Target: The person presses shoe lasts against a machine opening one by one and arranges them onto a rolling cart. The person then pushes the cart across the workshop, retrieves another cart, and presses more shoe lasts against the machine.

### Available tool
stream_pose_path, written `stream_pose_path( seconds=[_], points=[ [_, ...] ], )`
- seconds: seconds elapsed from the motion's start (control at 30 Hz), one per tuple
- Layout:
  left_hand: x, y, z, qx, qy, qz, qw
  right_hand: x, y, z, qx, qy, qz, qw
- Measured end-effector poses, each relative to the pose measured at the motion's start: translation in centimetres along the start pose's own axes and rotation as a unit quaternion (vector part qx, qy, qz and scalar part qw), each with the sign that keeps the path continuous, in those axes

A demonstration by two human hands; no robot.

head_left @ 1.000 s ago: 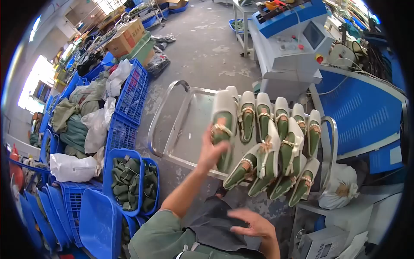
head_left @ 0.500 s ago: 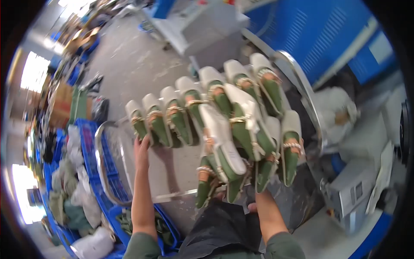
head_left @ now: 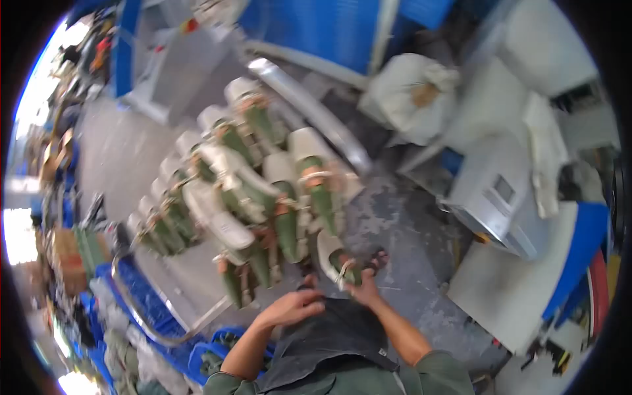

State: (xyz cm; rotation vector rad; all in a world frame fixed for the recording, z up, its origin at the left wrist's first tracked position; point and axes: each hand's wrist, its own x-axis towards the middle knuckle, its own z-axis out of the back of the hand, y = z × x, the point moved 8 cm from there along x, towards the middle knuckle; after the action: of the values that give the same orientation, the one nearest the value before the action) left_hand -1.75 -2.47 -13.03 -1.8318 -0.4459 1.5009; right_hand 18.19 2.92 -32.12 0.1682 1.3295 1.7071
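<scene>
My right hand (head_left: 364, 289) is closed on the lower end of a white and green shoe (head_left: 334, 258) with a beaded strap, held near my apron. Beside it, over the apron, my left hand (head_left: 296, 307) has its fingers curled; motion blur hides whether anything is in them. Ahead, several white shoes with green insides stand in rows on a metal tray cart (head_left: 197, 276). One of them, a white and green shoe (head_left: 315, 178), is nearest the cart's right edge. Two shoes lie across the others, a white sole (head_left: 220, 220) turned up.
A curved metal handle (head_left: 316, 115) rises at the cart's far right side. Beyond it sit a white sack (head_left: 415, 99) and a grey machine box (head_left: 497, 194). Blue baskets (head_left: 158, 316) stand at the lower left. A worn grey floor (head_left: 411, 243) lies right of the cart.
The view has swung to the right. My left hand has left the shoes at the cart's far side and come back to my apron. My right hand now holds a shoe close to me.
</scene>
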Motion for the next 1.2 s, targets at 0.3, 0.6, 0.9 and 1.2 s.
stream_pose_path(
  seconds=[0.3,0.6,0.9,1.2],
  points=[
    [25.2,-20.4,-10.9,-0.266,-0.017,-0.254,0.93,-12.5,7.7,24.6,0.097,-0.247,0.027,0.964],
    [35.4,-35.0,-22.8,0.095,-0.14,-0.454,0.875,-11.1,-3.2,34.2,0.37,-0.426,0.033,0.825],
    [38.4,-35.4,-26.2,0.235,0.047,-0.573,0.784,-7.4,-5.8,37.9,0.101,-0.481,0.087,0.867],
    [40.6,-35.8,-25.5,0.206,0.051,-0.547,0.81,-6.9,-3.4,38.4,0.083,-0.471,0.016,0.878]
  ],
)
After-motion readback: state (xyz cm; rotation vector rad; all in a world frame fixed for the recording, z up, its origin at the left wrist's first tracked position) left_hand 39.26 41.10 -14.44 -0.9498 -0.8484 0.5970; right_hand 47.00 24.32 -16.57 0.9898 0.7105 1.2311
